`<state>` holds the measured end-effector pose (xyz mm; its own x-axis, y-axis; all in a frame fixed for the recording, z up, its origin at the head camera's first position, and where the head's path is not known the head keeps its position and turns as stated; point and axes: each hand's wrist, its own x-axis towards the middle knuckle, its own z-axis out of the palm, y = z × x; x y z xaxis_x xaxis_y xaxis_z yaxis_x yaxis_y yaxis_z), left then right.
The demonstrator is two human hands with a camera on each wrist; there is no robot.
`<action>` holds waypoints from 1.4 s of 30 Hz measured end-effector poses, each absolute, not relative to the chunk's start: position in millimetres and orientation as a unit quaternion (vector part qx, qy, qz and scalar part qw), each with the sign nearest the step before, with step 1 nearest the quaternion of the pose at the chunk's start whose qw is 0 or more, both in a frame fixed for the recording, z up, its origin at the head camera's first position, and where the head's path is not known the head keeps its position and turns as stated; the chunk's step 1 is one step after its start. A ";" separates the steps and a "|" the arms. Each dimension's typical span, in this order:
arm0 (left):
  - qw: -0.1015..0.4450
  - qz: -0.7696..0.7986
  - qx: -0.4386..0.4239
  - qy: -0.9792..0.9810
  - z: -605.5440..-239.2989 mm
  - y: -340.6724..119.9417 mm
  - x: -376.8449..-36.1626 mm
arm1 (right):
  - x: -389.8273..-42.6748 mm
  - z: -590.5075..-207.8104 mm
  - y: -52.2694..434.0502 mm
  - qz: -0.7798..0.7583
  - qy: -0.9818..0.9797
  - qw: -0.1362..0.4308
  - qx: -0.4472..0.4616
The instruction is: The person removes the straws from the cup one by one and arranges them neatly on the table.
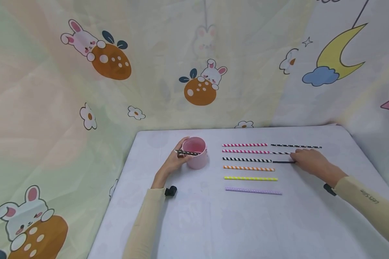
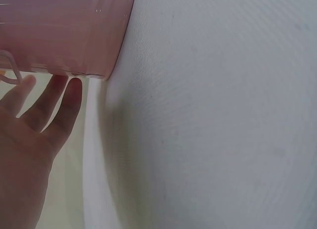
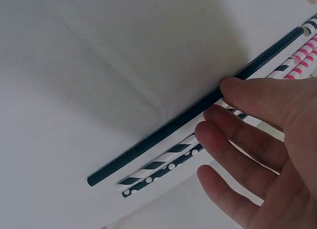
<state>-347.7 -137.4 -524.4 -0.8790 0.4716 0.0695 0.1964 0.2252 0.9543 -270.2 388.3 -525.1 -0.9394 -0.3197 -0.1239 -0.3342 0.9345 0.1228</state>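
Note:
My left hand point(image 1: 175, 159) grips a pink cup point(image 1: 197, 162) from its left side, thumb at the front and fingers behind. A black straw with pale marks point(image 1: 187, 153) crosses the cup's rim and the left hand. On the right, my right hand point(image 3: 257, 135) pinches a plain black straw point(image 3: 148, 144) between thumb and index fingertip, close over the table; its other fingers are loosely bent. Beside that straw lie a black-and-white striped straw point(image 3: 158, 164) and a black straw with white dots point(image 3: 171, 167), both partly behind the fingers.
Left of the right hand, several straws lie in rows: two pink striped point(image 1: 244, 145), another black-and-white striped point(image 1: 246, 159), an orange striped point(image 1: 249, 168), a yellow point(image 1: 251, 178) and a purple dotted one point(image 1: 253, 191). The white-covered table point(image 1: 233, 226) meets printed cloth point(image 1: 162, 72) behind.

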 end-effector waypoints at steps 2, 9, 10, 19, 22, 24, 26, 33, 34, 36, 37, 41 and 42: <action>0.118 0.591 0.217 0.768 -525.2 -137.2 -347.9 | -270.4 -527.1 389.2 0.077 0.983 0.044 -0.160; 0.118 0.587 0.219 0.771 -525.3 -136.7 -347.9 | -268.9 -529.8 392.1 0.076 0.985 0.033 -0.148; 0.118 0.586 0.219 0.771 -525.3 -136.6 -348.0 | -268.6 -529.5 392.1 0.074 0.986 0.034 -0.148; 0.117 0.583 0.215 0.775 -528.0 -137.3 -349.1 | -269.6 -525.8 391.5 0.060 0.987 0.046 -0.143; 0.114 0.580 0.217 0.777 -527.7 -137.7 -348.7 | -269.8 -523.6 390.4 0.055 0.988 0.049 -0.139; 0.112 0.577 0.219 0.779 -527.2 -137.9 -348.4 | -269.8 -520.8 389.3 0.055 0.987 0.052 -0.140; 0.112 0.574 0.221 0.780 -526.3 -138.0 -348.1 | -270.1 -517.2 388.4 0.056 0.987 0.059 -0.142; 0.114 0.574 0.219 0.781 -535.4 -138.4 -355.0 | -272.1 -498.8 382.9 0.022 0.989 0.080 -0.118; 0.112 0.573 0.218 0.782 -539.3 -138.8 -357.2 | -272.4 -496.6 381.7 0.017 0.990 0.079 -0.116; 0.107 0.571 0.217 0.784 -547.1 -139.3 -361.3 | -273.1 -493.3 379.5 0.009 0.991 0.074 -0.114; 0.104 0.570 0.217 0.786 -550.8 -139.6 -363.3 | -273.4 -492.5 378.6 0.006 0.991 0.072 -0.113; 0.094 0.573 0.221 0.784 -555.2 -139.6 -364.5 | -273.6 -489.9 374.5 0.003 0.992 0.067 -0.107; 0.093 0.575 0.222 0.782 -555.4 -139.7 -364.4 | -273.4 -489.1 373.3 0.001 0.992 0.068 -0.104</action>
